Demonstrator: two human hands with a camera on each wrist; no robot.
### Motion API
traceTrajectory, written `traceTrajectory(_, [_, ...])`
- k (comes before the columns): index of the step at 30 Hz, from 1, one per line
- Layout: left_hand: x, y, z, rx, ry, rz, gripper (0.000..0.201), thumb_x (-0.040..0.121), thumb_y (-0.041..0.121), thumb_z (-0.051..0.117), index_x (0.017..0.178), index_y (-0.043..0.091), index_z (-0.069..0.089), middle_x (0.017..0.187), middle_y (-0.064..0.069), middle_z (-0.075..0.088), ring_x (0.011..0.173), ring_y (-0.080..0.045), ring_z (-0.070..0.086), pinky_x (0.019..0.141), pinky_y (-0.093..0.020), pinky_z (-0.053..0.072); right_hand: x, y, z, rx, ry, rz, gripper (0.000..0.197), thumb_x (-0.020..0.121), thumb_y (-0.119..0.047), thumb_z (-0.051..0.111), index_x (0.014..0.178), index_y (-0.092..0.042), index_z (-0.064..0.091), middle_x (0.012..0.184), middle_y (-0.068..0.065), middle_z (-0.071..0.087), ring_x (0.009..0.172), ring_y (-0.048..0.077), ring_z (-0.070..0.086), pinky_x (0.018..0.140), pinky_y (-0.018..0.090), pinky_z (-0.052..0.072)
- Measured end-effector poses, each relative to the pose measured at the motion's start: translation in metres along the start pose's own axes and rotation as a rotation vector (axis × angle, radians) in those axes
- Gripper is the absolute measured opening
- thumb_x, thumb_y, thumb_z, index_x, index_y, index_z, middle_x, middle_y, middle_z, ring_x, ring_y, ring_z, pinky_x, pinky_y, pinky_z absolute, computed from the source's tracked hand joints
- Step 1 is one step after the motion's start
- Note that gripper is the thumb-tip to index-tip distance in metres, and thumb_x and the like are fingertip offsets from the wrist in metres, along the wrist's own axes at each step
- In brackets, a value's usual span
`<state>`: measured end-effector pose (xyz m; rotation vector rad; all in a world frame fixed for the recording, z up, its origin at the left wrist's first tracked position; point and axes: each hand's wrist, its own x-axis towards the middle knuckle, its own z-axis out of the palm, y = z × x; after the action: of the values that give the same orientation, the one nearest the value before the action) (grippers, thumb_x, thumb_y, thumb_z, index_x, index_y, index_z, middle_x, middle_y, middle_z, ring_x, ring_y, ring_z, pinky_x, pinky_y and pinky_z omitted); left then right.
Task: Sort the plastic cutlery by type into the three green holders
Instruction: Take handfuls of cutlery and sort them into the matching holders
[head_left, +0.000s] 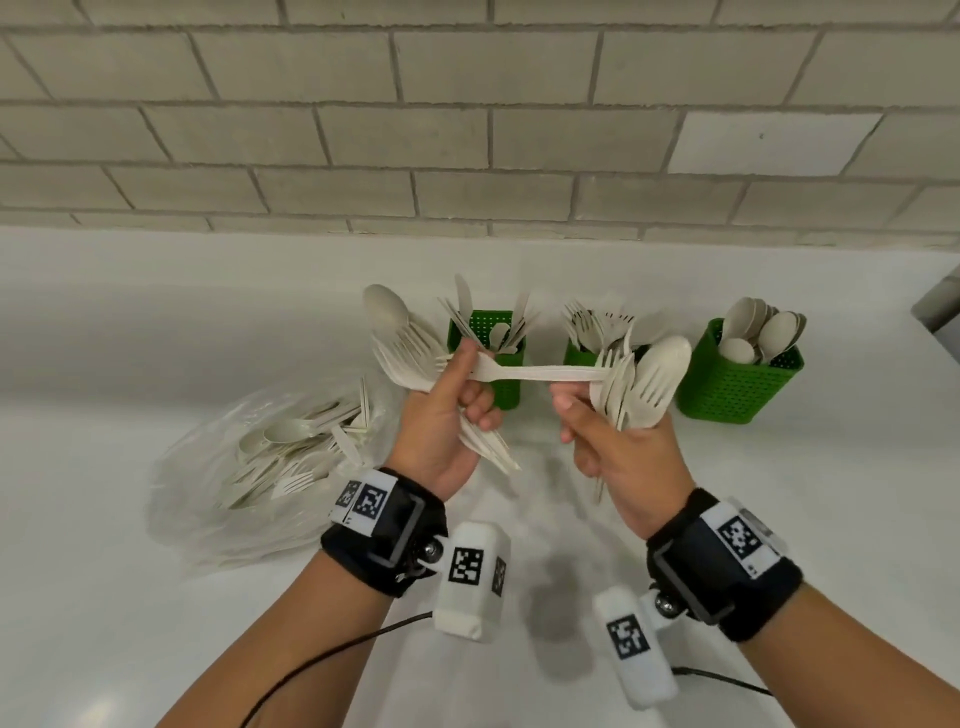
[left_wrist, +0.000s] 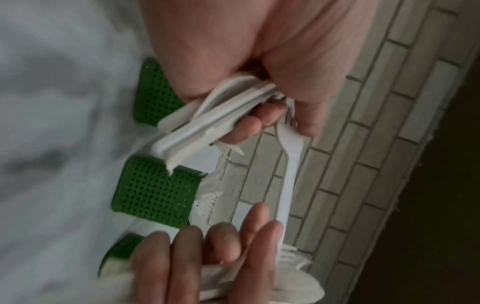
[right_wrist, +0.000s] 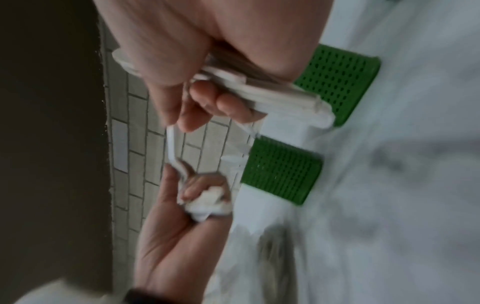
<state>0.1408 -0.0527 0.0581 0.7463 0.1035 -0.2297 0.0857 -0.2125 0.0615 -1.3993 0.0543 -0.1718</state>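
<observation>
My left hand (head_left: 470, 384) grips a mixed bundle of white plastic cutlery (head_left: 405, 343) above the counter. My right hand (head_left: 576, 415) grips a second bundle of forks and spoons (head_left: 639, 384). A single fork (head_left: 540, 371) lies level between the hands, its tines under the left thumb and its handle pinched by the right thumb and forefinger. Behind them stand three green holders: the left one (head_left: 488, 325) with knives, the middle one (head_left: 579, 356) with forks, the right one (head_left: 737, 384) with spoons. The left wrist view shows the fork (left_wrist: 288, 174) and the bundle's handles (left_wrist: 207, 117).
A clear plastic bag (head_left: 270, 457) with several loose pieces of cutlery lies on the white counter (head_left: 130, 338) to the left. A grey brick wall (head_left: 467, 130) runs behind the holders. A grey object (head_left: 940, 306) sits at the far right edge.
</observation>
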Motion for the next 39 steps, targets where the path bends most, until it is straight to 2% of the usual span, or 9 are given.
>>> traceTrajectory(6, [0.004, 0.017, -0.009, 0.487, 0.182, 0.298, 0.034, 0.089, 0.02, 0.07, 0.056, 0.021, 0.067, 0.047, 0.002, 0.044, 0.042, -0.014, 0.038, 0.046, -0.029, 0.031, 0.021, -0.015, -0.064, 0.071, -0.145, 0.239, 0.065, 0.047, -0.04, 0.096, 0.091, -0.008, 0.061, 0.058, -0.012, 0.052, 0.04, 0.001, 0.032, 0.038, 0.016, 0.024])
traceTrajectory(9, [0.007, 0.016, -0.013, 0.64, 0.155, 0.298, 0.03, 0.086, 0.023, 0.074, 0.073, -0.001, 0.064, 0.054, -0.011, 0.043, 0.046, -0.02, 0.038, 0.049, -0.031, 0.033, 0.026, -0.034, -0.059, -0.098, -0.093, 0.03, 0.049, 0.055, -0.032, 0.09, 0.094, -0.017, 0.065, 0.068, -0.007, 0.053, 0.052, 0.007, 0.039, 0.046, 0.018, 0.031])
traceTrajectory(12, [0.001, -0.003, 0.005, 0.739, 0.018, 0.252, 0.018, 0.09, 0.019, 0.07, 0.074, 0.012, 0.065, 0.057, -0.005, 0.055, 0.049, -0.02, 0.048, 0.049, -0.03, 0.041, 0.02, -0.037, -0.018, -0.537, -0.352, -0.068, 0.037, 0.063, -0.021, 0.089, 0.095, -0.024, 0.071, 0.069, -0.017, 0.066, 0.066, 0.001, 0.06, 0.065, 0.013, 0.044])
traceTrajectory(18, [0.0, -0.009, 0.023, 0.447, -0.074, -0.038, 0.06, 0.091, 0.05, 0.055, 0.107, -0.007, 0.061, 0.075, -0.015, 0.054, 0.06, -0.018, 0.052, 0.047, -0.024, 0.043, 0.019, -0.018, 0.001, -0.293, -0.222, 0.083, 0.017, 0.094, -0.022, 0.062, 0.097, -0.009, 0.072, 0.059, -0.013, 0.064, 0.055, 0.006, 0.053, 0.055, 0.018, 0.044])
traceTrajectory(22, [-0.005, -0.008, 0.025, 0.251, -0.077, -0.149, 0.04, 0.102, 0.032, 0.047, 0.125, 0.002, 0.061, 0.116, -0.017, 0.068, 0.1, -0.024, 0.069, 0.08, -0.03, 0.058, 0.019, -0.015, 0.007, -0.273, -0.238, 0.021, 0.011, 0.09, -0.015, 0.067, 0.08, -0.014, 0.066, 0.058, -0.014, 0.064, 0.055, -0.002, 0.058, 0.059, 0.013, 0.045])
traceTrajectory(26, [-0.009, -0.012, 0.027, 0.147, -0.174, -0.208, 0.042, 0.104, 0.028, 0.041, 0.138, 0.005, 0.05, 0.133, -0.017, 0.061, 0.122, -0.027, 0.06, 0.099, -0.038, 0.05, 0.019, -0.005, 0.011, -0.247, -0.285, 0.047, 0.024, 0.082, -0.014, 0.076, 0.105, -0.018, 0.07, 0.101, 0.002, 0.075, 0.098, 0.011, 0.07, 0.087, 0.023, 0.054])
traceTrajectory(29, [-0.009, -0.012, 0.021, 0.239, -0.233, -0.223, 0.045, 0.105, 0.032, 0.04, 0.141, 0.007, 0.049, 0.136, -0.016, 0.059, 0.126, -0.028, 0.057, 0.108, -0.044, 0.043, 0.02, -0.003, 0.01, -0.158, -0.292, 0.118, 0.03, 0.081, -0.01, 0.077, 0.109, -0.017, 0.069, 0.098, 0.002, 0.076, 0.095, 0.012, 0.071, 0.082, 0.024, 0.055])
traceTrajectory(32, [-0.01, -0.008, 0.017, 0.311, -0.27, -0.243, 0.051, 0.101, 0.041, 0.039, 0.14, 0.01, 0.049, 0.135, -0.013, 0.06, 0.126, -0.025, 0.057, 0.11, -0.044, 0.042, 0.02, -0.002, 0.009, -0.16, -0.308, 0.117, 0.027, 0.085, -0.008, 0.072, 0.111, -0.011, 0.067, 0.073, -0.014, 0.071, 0.066, -0.003, 0.065, 0.061, 0.011, 0.047])
traceTrajectory(39, [-0.013, 0.001, 0.01, 0.288, -0.319, -0.188, 0.04, 0.104, 0.02, 0.032, 0.136, 0.005, 0.051, 0.135, -0.014, 0.06, 0.127, -0.025, 0.056, 0.099, -0.035, 0.051, 0.022, 0.006, 0.006, -0.083, -0.164, 0.108, 0.024, 0.092, -0.008, 0.062, 0.115, -0.014, 0.066, 0.101, 0.002, 0.073, 0.092, 0.012, 0.069, 0.073, 0.021, 0.052])
